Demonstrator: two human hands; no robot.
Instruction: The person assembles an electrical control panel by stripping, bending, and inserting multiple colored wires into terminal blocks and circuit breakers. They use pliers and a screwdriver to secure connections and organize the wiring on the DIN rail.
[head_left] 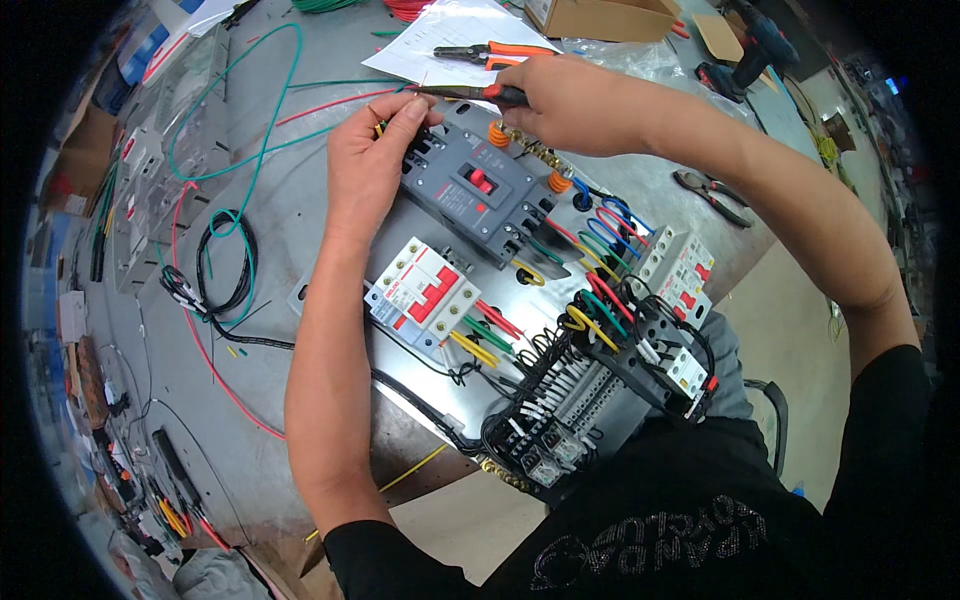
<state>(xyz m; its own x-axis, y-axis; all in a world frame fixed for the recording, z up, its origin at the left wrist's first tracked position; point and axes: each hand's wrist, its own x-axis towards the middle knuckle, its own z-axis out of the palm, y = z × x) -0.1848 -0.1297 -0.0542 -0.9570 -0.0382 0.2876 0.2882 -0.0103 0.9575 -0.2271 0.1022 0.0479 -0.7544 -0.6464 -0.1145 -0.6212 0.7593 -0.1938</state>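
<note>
My right hand (560,105) is closed round the handles of a pair of pliers (460,92), whose dark jaws point left. My left hand (370,150) is pinched shut at the jaw tips, on a thin wire whose bare end (424,80) shows just above the fingertips. A short yellow piece peeks out beside these fingers. Directly below both hands lies a large grey moulded-case breaker (478,190) with a red toggle, fixed on a metal mounting plate (400,385). Red and green wires (335,108) run in from the left toward my left hand.
On the plate are a white breaker with red levers (430,288), smaller breakers (680,275), a terminal strip (585,405) and coloured wire loops. Orange-handled wire strippers (490,50) rest on paper. Pliers (712,195) and a cordless drill (750,50) lie right; a black cable coil (225,265) left.
</note>
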